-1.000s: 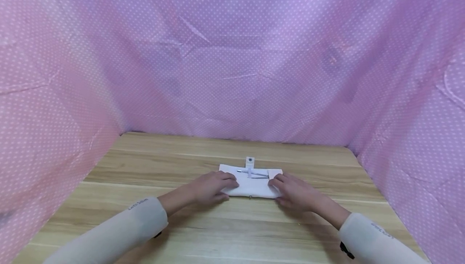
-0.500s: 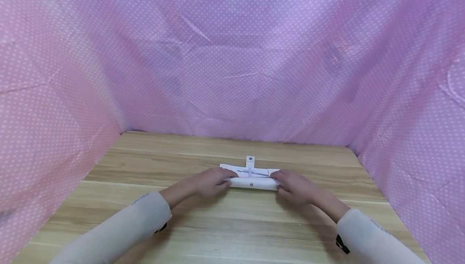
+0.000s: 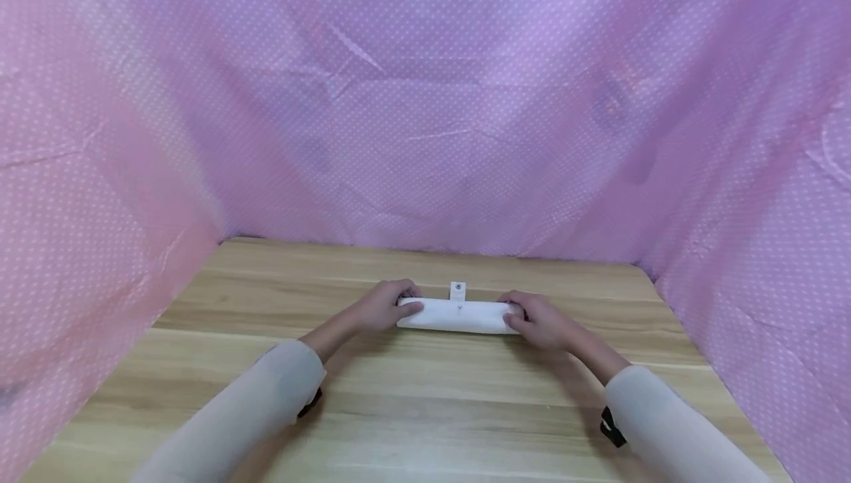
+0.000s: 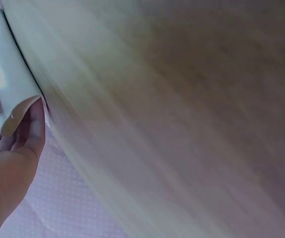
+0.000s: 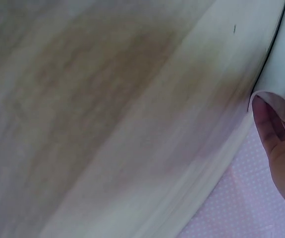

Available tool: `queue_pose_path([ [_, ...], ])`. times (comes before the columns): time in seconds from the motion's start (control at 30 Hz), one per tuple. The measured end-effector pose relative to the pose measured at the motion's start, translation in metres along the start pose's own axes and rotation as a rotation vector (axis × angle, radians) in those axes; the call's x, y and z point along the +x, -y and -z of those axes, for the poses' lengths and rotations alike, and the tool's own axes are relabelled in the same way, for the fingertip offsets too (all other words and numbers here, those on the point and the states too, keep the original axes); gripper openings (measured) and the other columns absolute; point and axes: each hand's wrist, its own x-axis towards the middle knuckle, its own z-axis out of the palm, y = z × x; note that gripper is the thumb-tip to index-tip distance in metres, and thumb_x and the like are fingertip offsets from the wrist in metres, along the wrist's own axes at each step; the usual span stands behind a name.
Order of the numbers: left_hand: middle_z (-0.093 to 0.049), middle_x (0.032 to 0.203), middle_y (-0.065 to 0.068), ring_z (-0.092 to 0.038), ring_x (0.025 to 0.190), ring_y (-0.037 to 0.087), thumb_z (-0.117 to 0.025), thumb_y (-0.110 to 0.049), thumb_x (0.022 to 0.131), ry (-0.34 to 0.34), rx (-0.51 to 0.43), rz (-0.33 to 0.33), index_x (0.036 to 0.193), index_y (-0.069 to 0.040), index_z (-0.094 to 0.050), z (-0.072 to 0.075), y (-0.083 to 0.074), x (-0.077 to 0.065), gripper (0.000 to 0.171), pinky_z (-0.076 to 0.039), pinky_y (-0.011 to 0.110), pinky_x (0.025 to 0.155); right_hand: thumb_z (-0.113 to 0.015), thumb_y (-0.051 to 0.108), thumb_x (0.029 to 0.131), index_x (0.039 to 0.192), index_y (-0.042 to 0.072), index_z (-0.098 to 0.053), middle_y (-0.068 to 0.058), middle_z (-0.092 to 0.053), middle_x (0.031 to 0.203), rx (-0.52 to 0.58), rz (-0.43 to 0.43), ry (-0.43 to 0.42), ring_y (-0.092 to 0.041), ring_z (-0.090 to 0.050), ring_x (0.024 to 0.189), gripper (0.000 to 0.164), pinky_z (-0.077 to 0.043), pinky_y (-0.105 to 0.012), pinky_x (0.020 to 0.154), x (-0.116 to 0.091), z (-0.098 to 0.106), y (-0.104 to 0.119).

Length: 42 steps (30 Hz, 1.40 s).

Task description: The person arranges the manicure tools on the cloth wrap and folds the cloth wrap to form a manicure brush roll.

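Note:
A white roll-up pouch, rolled into a flat tube, lies crosswise on the wooden table. Its strap with a metal snap points to the back, and a second snap shows on the upper side of the roll. My left hand grips the left end, thumb on top and fingers at the open end of the roll; the left wrist view shows the pouch curled over the fingers. My right hand grips the right end the same way. The inside of the pouch is hidden.
The wooden table stretches around the pouch on all sides. A pink dotted cloth hangs behind the table and along both sides.
The near edge of the pouch has been folded away from me over the slim metal tools inside, which are now hidden. Both hands have moved slightly back with it.

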Motion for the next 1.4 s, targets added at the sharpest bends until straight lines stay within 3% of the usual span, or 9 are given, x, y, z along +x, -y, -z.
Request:
queue_pose_path([
  [0.1,-0.068,0.096,-0.004,-0.061,0.083,0.012,-0.063,-0.026,0.103,-0.026,0.026,0.006,0.115,-0.008,-0.069,0.000,0.002,0.005,0.022,-0.052,0.032,0.075,-0.061,0.013,0.101,0.129,0.003,-0.063,-0.008,-0.068,0.108,-0.011,0.009,-0.025,-0.017,-0.058,0.088,0.029,-0.048,-0.037,0.080,0.002,0.001,-0.003],
  [0.33,-0.073,0.103,0.000,-0.065,0.094,0.012,-0.064,-0.023,0.103,-0.056,0.062,0.014,0.113,-0.007,-0.074,0.001,0.007,0.012,0.022,-0.054,0.035,0.085,-0.058,0.013,0.103,0.126,0.001,-0.065,-0.007,-0.069,0.106,-0.051,0.035,-0.037,-0.016,-0.056,0.087,0.027,-0.048,-0.040,0.081,0.009,-0.001,-0.009],
  [0.7,-0.074,0.102,-0.001,-0.064,0.090,0.012,-0.068,-0.022,0.100,-0.034,0.020,0.054,0.110,-0.008,-0.077,-0.001,0.014,0.025,0.019,-0.054,0.031,0.083,-0.062,0.015,0.102,0.120,0.002,-0.070,-0.001,-0.062,0.088,0.047,-0.088,0.004,-0.015,-0.053,0.080,0.024,-0.046,-0.034,0.074,0.016,-0.003,-0.022],
  [0.9,-0.075,0.101,-0.001,-0.063,0.087,0.011,-0.071,-0.021,0.098,-0.032,0.070,0.090,0.105,-0.010,-0.079,-0.003,0.013,0.030,0.015,-0.053,0.031,0.082,-0.065,0.016,0.101,0.117,0.004,-0.072,-0.002,-0.063,0.089,0.110,-0.151,0.025,-0.016,-0.053,0.080,0.021,-0.045,-0.030,0.071,0.020,-0.001,-0.024],
  [1.07,-0.074,0.095,-0.001,-0.065,0.088,0.012,-0.073,-0.018,0.097,0.014,0.104,0.083,0.101,-0.009,-0.080,0.000,0.010,0.031,0.011,-0.054,0.031,0.083,-0.066,0.015,0.100,0.113,0.004,-0.073,-0.002,-0.065,0.091,0.128,-0.147,0.061,-0.016,-0.054,0.082,0.019,-0.046,-0.031,0.071,0.024,0.002,-0.025],
  [1.27,-0.073,0.097,-0.006,-0.063,0.091,0.012,-0.071,-0.024,0.098,0.072,0.029,0.119,0.103,-0.015,-0.080,0.000,0.005,0.035,0.014,-0.052,0.033,0.085,-0.065,0.018,0.100,0.110,0.006,-0.073,0.000,-0.067,0.091,0.106,-0.150,0.104,-0.015,-0.058,0.083,0.018,-0.049,-0.034,0.076,0.032,0.005,-0.017],
  [1.4,-0.072,0.096,-0.008,-0.061,0.089,0.010,-0.070,-0.029,0.099,0.105,0.015,0.083,0.105,-0.018,-0.079,-0.007,0.001,0.044,0.015,-0.050,0.031,0.082,-0.066,0.026,0.101,0.109,0.009,-0.073,0.003,-0.068,0.091,0.059,-0.145,0.112,-0.014,-0.058,0.083,0.020,-0.049,-0.032,0.075,0.043,-0.001,-0.007],
])
